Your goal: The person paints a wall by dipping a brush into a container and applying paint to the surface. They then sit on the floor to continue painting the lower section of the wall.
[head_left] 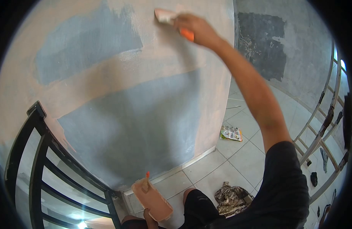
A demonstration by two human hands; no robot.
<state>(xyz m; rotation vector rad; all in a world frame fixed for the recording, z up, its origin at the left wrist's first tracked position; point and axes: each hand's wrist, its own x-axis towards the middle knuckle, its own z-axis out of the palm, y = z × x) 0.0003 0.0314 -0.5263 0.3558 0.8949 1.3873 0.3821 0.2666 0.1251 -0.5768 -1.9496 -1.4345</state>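
Note:
My right hand (pixel 197 28) is raised at the upper middle, closed around the orange handle of a wide paintbrush (pixel 165 16). The brush's bristles are against or very near the wall (pixel 160 53), which shows peach paint around grey-blue patches. Low in the view, my left hand (pixel 150 219) grips the near edge of a tray (pixel 155 202) of peach paint. A smaller brush (pixel 146 182) with a red-tipped handle leans in the tray's far end.
Black metal railing (pixel 38 133) curves along the left. A crumpled, stained cloth (pixel 231 198) and a printed packet (pixel 231 133) lie on the tiled floor (pixel 240 164). A metal ladder (pixel 317 141) stands at the right, with small dark items on the floor nearby.

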